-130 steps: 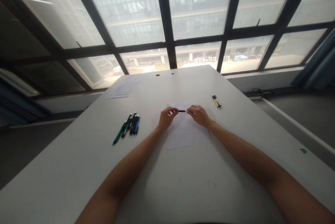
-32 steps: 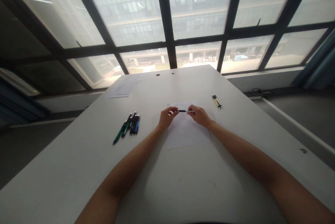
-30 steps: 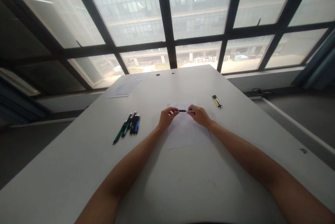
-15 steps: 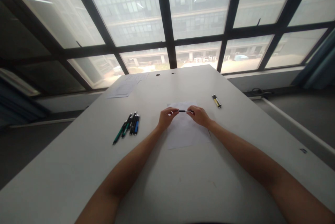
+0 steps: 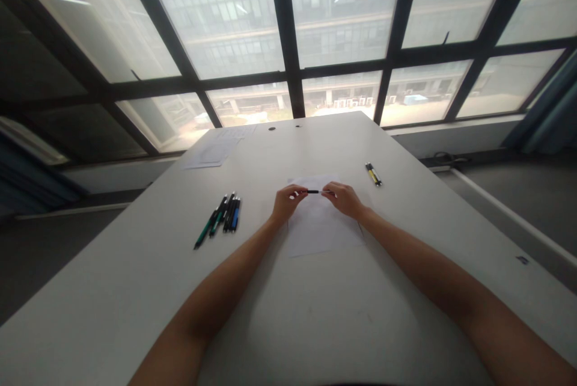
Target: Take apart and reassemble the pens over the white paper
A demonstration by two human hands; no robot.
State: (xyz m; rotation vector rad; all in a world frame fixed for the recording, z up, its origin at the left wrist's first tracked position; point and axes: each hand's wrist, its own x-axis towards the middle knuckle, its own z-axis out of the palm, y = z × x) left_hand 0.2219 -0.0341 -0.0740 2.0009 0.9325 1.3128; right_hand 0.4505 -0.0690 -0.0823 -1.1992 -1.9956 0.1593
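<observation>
A slim black pen (image 5: 313, 192) lies level between my two hands, above a white sheet of paper (image 5: 315, 231). My left hand (image 5: 287, 201) pinches its left end with thumb and fingers. On the other side my right hand (image 5: 345, 198) grips the right end, which looks pale or silvery where it meets the fingertips. Whether the pen is in one piece or has a cap is too small to tell. Several dark pens (image 5: 229, 214), some with green or blue barrels, lie in a loose group left of my left hand.
Beyond my right hand, two markers (image 5: 373, 174) with yellow and white parts lie side by side. Printed sheets (image 5: 211, 151) rest at the table's far left. The white table (image 5: 315, 326) reaches toward large windows. A small dark mark (image 5: 522, 260) is near its right edge.
</observation>
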